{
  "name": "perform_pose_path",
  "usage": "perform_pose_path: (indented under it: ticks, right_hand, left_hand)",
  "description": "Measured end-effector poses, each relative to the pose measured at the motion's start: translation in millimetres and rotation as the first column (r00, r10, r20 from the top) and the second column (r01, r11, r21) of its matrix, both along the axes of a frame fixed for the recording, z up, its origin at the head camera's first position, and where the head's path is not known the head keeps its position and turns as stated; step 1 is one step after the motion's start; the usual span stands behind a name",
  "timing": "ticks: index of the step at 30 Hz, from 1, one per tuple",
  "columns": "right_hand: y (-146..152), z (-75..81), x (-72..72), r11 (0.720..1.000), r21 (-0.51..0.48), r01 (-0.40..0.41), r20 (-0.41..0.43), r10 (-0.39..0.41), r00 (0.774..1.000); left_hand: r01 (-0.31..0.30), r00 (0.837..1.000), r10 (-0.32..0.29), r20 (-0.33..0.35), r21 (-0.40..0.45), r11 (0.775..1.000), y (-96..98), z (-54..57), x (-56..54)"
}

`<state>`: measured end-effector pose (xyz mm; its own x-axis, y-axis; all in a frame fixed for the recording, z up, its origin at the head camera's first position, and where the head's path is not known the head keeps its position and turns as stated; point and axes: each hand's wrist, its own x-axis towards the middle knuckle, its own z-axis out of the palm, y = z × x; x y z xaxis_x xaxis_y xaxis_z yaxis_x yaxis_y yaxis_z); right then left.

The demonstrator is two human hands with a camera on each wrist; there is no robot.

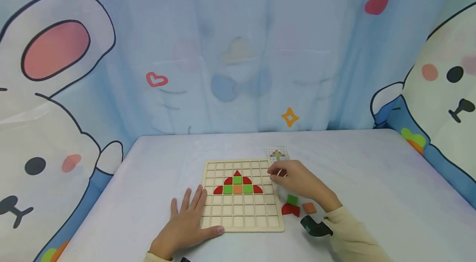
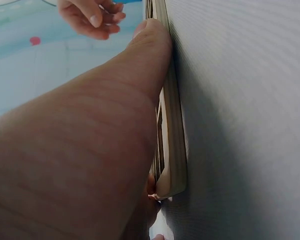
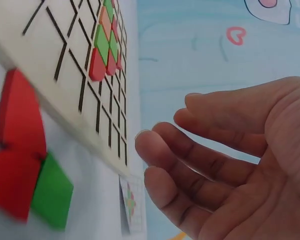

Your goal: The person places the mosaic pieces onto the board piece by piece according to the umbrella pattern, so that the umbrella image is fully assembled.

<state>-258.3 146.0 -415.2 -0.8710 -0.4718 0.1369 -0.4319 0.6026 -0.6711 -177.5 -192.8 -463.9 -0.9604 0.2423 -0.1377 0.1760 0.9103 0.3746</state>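
My left hand (image 1: 186,222) rests with spread fingers against the left edge and lower left corner of a wooden grid board (image 1: 223,210); its thumb lies along the near edge. On the board, a red triangle (image 1: 237,173) tops a green square (image 1: 237,180) flanked by red rounded pieces. Below is a row with an orange square (image 1: 237,189) in the middle, green squares beside it and red rounded pieces at the ends. My right hand (image 1: 297,177) hovers by the board's upper right edge. In the right wrist view its fingers (image 3: 195,185) are loosely bent, with nothing visible between them and the thumb.
Right of the board lie a loose green square (image 1: 292,200), red pieces (image 1: 290,209) and an orange square (image 1: 309,208). A small printed pattern card (image 1: 283,149) lies behind the board's upper right corner. A patterned curtain (image 1: 238,88) hangs behind the white table (image 1: 167,158).
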Motion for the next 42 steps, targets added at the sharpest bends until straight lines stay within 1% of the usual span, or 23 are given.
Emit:
perform_pose_path:
  ticks: [5, 8, 12, 16, 21, 27, 30, 36, 39, 42]
  right_hand:
    - [17.7, 3.7, 8.2, 1.000, 0.012, -0.008, -0.024, 0.009, 1.000]
    - [30.1, 5.0, 12.6, 0.999, 0.031, 0.009, -0.034, -0.008, 0.999]
    - [47.1, 4.2, 18.4, 0.997, 0.071, 0.031, -0.019, -0.029, 0.999]
    - [63.4, 2.2, 24.0, 0.994, 0.102, 0.028, -0.006, -0.027, 1.000]
    - [76.6, -2.7, 31.7, 0.991, 0.129, 0.022, 0.041, -0.027, 0.999]
    - [83.3, -12.7, 36.0, 0.991, 0.134, 0.011, 0.099, -0.025, 0.995]
    - [82.6, -17.5, 36.0, 0.991, 0.132, -0.001, 0.100, -0.012, 0.995]
    - [78.1, -25.6, 34.0, 0.982, 0.188, -0.027, 0.079, 0.012, 0.997]
    - [76.2, -26.1, 34.3, 0.977, 0.211, -0.020, 0.088, 0.002, 0.996]
    - [75.4, -27.0, 34.6, 0.975, 0.220, -0.010, 0.092, -0.011, 0.996]
  left_hand:
    - [0.003, 1.000, -0.003, -0.001, -0.011, 1.000, -0.1, 0.3, 0.8]
    - [0.000, 1.000, 0.000, -0.009, -0.013, 1.000, -0.5, 1.6, 0.9]
    - [-0.005, 1.000, 0.005, -0.011, -0.017, 1.000, -1.1, 3.6, 1.3]
    - [-0.006, 1.000, 0.006, -0.008, -0.007, 1.000, -1.9, 4.3, 1.0]
    - [-0.009, 1.000, 0.009, -0.004, 0.005, 1.000, -2.6, 3.5, 0.1]
    - [-0.009, 1.000, 0.009, 0.008, 0.009, 1.000, -2.4, 4.4, -0.6]
    - [-0.011, 1.000, 0.011, 0.010, 0.006, 1.000, -2.0, 4.9, -1.0]
    - [-0.010, 1.000, 0.009, 0.014, 0.011, 1.000, -1.4, 1.5, -1.8]
    - [-0.007, 1.000, 0.007, 0.014, 0.015, 1.000, -0.4, -0.5, -2.7]
    - [-0.004, 1.000, 0.004, 0.013, 0.011, 1.000, 0.6, -0.1, -3.1]
